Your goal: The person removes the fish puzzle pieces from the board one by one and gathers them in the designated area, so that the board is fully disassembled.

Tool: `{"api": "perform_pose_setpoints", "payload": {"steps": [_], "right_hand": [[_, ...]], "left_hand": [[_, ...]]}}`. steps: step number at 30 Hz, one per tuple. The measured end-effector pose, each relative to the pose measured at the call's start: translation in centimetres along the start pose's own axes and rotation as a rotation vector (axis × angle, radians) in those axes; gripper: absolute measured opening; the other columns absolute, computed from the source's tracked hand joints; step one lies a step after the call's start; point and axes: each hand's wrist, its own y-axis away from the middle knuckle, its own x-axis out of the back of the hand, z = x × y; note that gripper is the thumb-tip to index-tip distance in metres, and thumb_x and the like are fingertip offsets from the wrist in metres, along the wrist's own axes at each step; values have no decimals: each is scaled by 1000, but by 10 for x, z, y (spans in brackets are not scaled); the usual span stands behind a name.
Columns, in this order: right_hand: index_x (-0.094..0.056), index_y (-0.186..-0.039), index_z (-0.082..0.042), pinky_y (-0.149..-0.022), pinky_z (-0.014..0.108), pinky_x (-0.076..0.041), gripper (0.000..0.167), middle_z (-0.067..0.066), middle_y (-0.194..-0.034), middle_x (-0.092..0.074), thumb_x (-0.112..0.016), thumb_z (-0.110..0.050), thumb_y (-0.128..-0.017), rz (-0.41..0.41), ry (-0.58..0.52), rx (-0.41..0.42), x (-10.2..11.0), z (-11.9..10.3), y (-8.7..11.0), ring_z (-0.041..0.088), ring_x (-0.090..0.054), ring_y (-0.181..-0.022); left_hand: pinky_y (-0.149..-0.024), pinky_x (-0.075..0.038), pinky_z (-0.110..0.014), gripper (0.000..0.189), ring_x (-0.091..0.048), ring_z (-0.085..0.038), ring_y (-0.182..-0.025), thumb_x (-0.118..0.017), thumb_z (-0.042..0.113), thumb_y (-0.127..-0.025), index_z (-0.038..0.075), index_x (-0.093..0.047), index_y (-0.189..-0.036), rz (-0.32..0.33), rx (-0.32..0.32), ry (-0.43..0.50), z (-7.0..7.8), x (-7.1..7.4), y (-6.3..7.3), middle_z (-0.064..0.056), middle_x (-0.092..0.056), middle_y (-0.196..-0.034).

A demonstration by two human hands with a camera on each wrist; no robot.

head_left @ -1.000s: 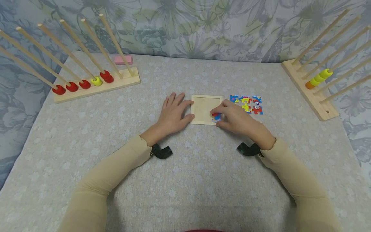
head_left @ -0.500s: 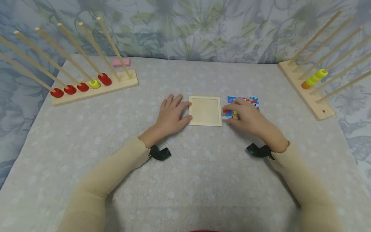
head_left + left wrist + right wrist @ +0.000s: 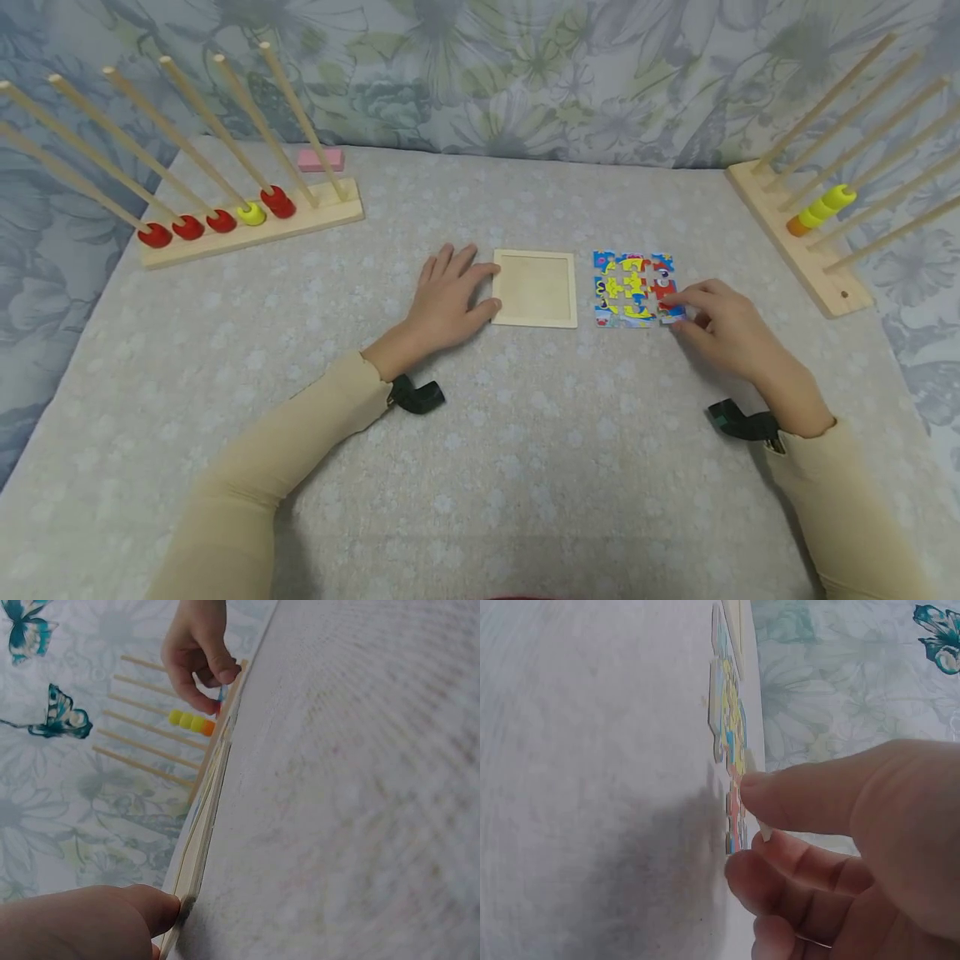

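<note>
My left hand (image 3: 447,302) lies with fingers spread at the left side of a shallow square wooden frame (image 3: 572,292), thumb and forefinger touching its edge. In the left wrist view the thumb (image 3: 154,907) is against the frame's rim. To the right of the frame lies a block of colourful jigsaw pieces (image 3: 626,287) with small gaps between them. My right hand (image 3: 723,329) pinches a red and blue jigsaw piece (image 3: 671,316) at the block's lower right corner. The right wrist view shows its pale edge (image 3: 764,832) between thumb and fingers.
A peg rack (image 3: 288,218) with red and yellow beads stands back left, a pink block (image 3: 321,160) behind it. Another peg rack (image 3: 795,250) with yellow and orange beads stands back right. The patterned tablecloth (image 3: 510,467) meets a floral wall (image 3: 480,75).
My right hand has carried the jigsaw piece from the frame's lower right corner rightward to the jigsaw block's lower right corner, uncovering the block. My left hand has stayed at the frame.
</note>
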Motion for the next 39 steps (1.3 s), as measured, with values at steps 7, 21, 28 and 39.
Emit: {"api": "perform_pose_setpoints", "payload": {"steps": [7, 21, 28, 39], "right_hand": [[-72, -119, -1, -65, 27, -46, 31, 22, -112, -62, -76, -3, -88, -23, 17, -24, -1, 1, 1, 23, -57, -79], [-75, -115, -2, -65, 28, -46, 28, 22, -110, -61, -75, -2, -87, -12, 14, -18, -7, 5, -1, 23, -58, -78], [-75, -117, -2, -67, 30, -47, 29, 22, -110, -61, -74, -2, -88, -32, 12, -34, -6, 5, -1, 25, -59, -80], [-75, -116, -2, -64, 28, -45, 29, 22, -109, -62, -75, -2, -87, -5, 33, -25, -7, 5, 1, 24, -56, -79]], "left_hand": [[-125, -6, -64, 54, -9, -47, -158, -57, 39, -99, 17, -52, -148, -4, 5, 6, 3, -2, 1, -18, -27, -167], [-126, -6, -64, 53, -9, -47, -158, -57, 38, -99, 16, -52, -148, -4, 11, -5, 2, -1, -1, -18, -27, -167], [-126, -6, -64, 53, -9, -47, -158, -57, 38, -99, 16, -52, -148, -7, 17, -9, 2, -3, -2, -18, -27, -167], [-125, -7, -64, 53, -11, -47, -157, -57, 36, -99, 16, -53, -147, 0, 10, -3, 4, -2, -1, -19, -29, -166]]}}
